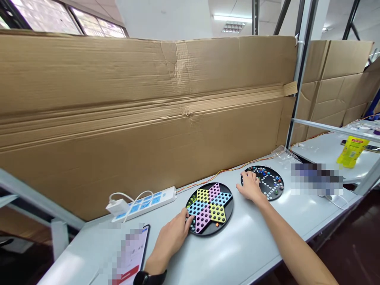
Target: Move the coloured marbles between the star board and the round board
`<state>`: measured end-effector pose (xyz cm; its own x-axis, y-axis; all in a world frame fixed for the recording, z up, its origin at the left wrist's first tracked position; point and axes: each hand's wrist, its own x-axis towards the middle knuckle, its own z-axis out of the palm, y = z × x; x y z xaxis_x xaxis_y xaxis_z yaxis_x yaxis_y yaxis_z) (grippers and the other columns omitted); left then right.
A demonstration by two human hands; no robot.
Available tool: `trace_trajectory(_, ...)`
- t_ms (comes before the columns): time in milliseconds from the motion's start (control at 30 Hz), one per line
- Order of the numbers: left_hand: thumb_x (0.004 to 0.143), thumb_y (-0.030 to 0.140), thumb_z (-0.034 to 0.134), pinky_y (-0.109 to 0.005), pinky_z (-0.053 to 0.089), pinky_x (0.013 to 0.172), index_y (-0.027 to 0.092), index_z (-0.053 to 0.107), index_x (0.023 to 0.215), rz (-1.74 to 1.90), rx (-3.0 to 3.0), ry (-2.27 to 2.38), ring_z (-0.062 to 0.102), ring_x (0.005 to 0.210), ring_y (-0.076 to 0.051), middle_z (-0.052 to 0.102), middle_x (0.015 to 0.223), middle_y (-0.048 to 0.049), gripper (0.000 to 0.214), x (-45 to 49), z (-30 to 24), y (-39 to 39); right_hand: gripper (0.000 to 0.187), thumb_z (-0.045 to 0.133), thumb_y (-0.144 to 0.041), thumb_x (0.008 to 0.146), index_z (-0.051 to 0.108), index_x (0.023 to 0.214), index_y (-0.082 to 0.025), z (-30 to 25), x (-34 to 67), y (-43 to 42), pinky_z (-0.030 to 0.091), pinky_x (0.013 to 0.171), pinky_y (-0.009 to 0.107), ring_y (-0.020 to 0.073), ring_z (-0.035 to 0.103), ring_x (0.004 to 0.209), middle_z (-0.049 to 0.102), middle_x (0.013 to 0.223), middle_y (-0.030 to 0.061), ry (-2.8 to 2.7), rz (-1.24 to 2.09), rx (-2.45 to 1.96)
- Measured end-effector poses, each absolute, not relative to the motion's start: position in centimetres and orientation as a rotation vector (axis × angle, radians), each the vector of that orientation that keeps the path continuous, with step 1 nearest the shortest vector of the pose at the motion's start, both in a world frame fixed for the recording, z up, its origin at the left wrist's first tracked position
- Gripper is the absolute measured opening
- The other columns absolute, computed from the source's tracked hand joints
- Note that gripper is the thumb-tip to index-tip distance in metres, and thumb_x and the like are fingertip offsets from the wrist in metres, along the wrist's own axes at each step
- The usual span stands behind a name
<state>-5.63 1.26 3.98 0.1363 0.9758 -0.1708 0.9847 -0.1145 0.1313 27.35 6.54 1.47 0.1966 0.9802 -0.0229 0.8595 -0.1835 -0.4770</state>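
My left hand [173, 231] rests at the left rim of a round black Chinese checkers board [209, 208], its fingers curled over the edge and the thumb close to them. The board carries a star of pink, yellow and blue points with dark holes. Small green and yellow pieces lie in its left side pocket, and an orange piece [217, 225] sits near the front rim. My right hand [251, 187] lies on the left part of a second round black board [271, 186], fingers spread and thumb apart. That board has white spots and several coloured marbles [263, 171]; what is under the fingertips is hidden.
A white power strip [160, 199] with a plugged charger [118, 206] stands behind on the left. A tablet [145, 241] lies near my left wrist. Cardboard [148, 158] walls off the back, with thin wires [221, 171] along it. A yellow pouch [352, 152] stands at right.
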Motion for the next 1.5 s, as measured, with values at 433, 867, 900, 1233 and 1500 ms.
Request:
trace_trajectory(433, 0.117, 0.035, 0.030, -0.038, 0.061, 0.090, 0.027, 0.068, 0.114, -0.047, 2.294, 1.951, 0.085, 0.105, -0.030, 0.081, 0.118, -0.0098, 0.040, -5.8, 3.4, 1.1, 0.044, 0.063, -0.035, 0.108, 0.068, 0.151, -0.025, 1.5, 26.2, 6.2, 0.044, 0.123, 0.052, 0.0428, 0.054, 0.154, 0.064, 0.161, 0.0203, -1.697, 0.512, -1.973)
trace_trajectory(867, 0.119, 0.036, 0.032, -0.040, 0.060, 0.096, 0.027, 0.067, 0.113, -0.006, 2.267, 1.932, 0.086, 0.113, -0.032, 0.087, 0.121, -0.0120, 0.037, -5.9, 2.8, 1.3, 0.041, 0.070, -0.032, 0.106, 0.072, 0.145, -0.022, 0.6, 25.1, 6.1, 0.044, 0.119, 0.048, 0.0408, 0.056, 0.149, 0.067, 0.156, 0.0188, -1.716, 0.592, -1.881)
trace_trajectory(900, 0.119, 0.037, 0.033, -0.039, 0.060, 0.094, 0.027, 0.067, 0.111, 0.029, 2.263, 1.927, 0.086, 0.111, -0.031, 0.088, 0.119, -0.0109, 0.036, -6.0, 2.7, 1.3, 0.041, 0.069, -0.033, 0.106, 0.072, 0.145, -0.023, 0.5, 25.1, 6.1, 0.044, 0.119, 0.048, 0.0405, 0.056, 0.149, 0.067, 0.157, 0.0190, -1.726, 0.590, -1.887)
trace_trajectory(1233, 0.120, 0.037, 0.033, -0.039, 0.060, 0.090, 0.028, 0.071, 0.114, -0.084, 2.262, 2.014, 0.089, 0.116, -0.035, 0.093, 0.120, -0.0118, 0.039, -5.4, 2.5, 2.0, 0.043, 0.067, -0.035, 0.107, 0.070, 0.149, -0.022, 0.3, 24.6, 6.0, 0.042, 0.123, 0.051, 0.0416, 0.055, 0.154, 0.066, 0.161, 0.0208, -1.798, 0.614, -1.888)
trace_trajectory(1500, 0.122, 0.036, 0.032, -0.036, 0.057, 0.086, 0.029, 0.072, 0.116, -0.077, 2.282, 2.050, 0.090, 0.114, -0.033, 0.094, 0.117, -0.0113, 0.041, -5.4, 2.0, 2.2, 0.046, 0.066, -0.037, 0.109, 0.070, 0.151, -0.020, 0.3, 24.5, 6.0, 0.040, 0.124, 0.052, 0.0387, 0.053, 0.152, 0.065, 0.162, 0.0208, -1.825, 0.629, -1.905)
